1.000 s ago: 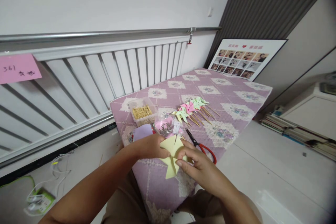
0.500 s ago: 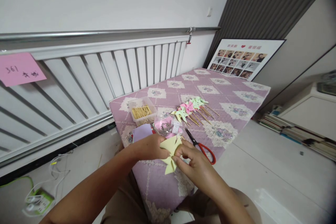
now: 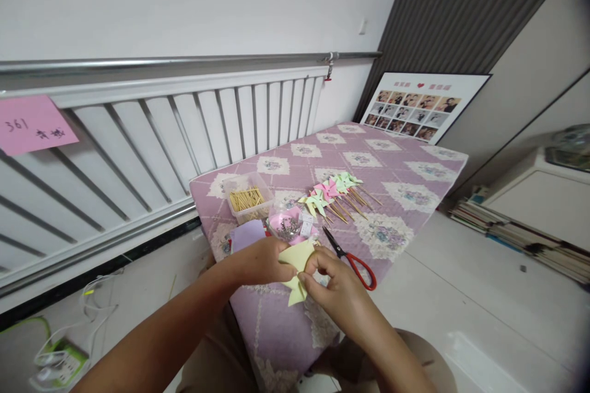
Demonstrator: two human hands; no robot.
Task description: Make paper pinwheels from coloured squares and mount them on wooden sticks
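Note:
Both my hands hold a pale yellow paper piece with folded flaps over the near end of a purple quilted table. My left hand pinches its left side with closed fingers. My right hand pinches its right side, fingers curled together. Just behind the paper lie a clear pouch of small metal pins and a lilac paper sheet.
Red-handled scissors lie right of my hands. A row of finished paper pinwheels on sticks and a clear box of wooden sticks sit farther back. A white radiator runs along the left; a photo board leans at the far end.
My right hand has curled tighter and drawn the yellow paper's flaps inward, so the paper looks smaller and more folded. The view shifted slightly left.

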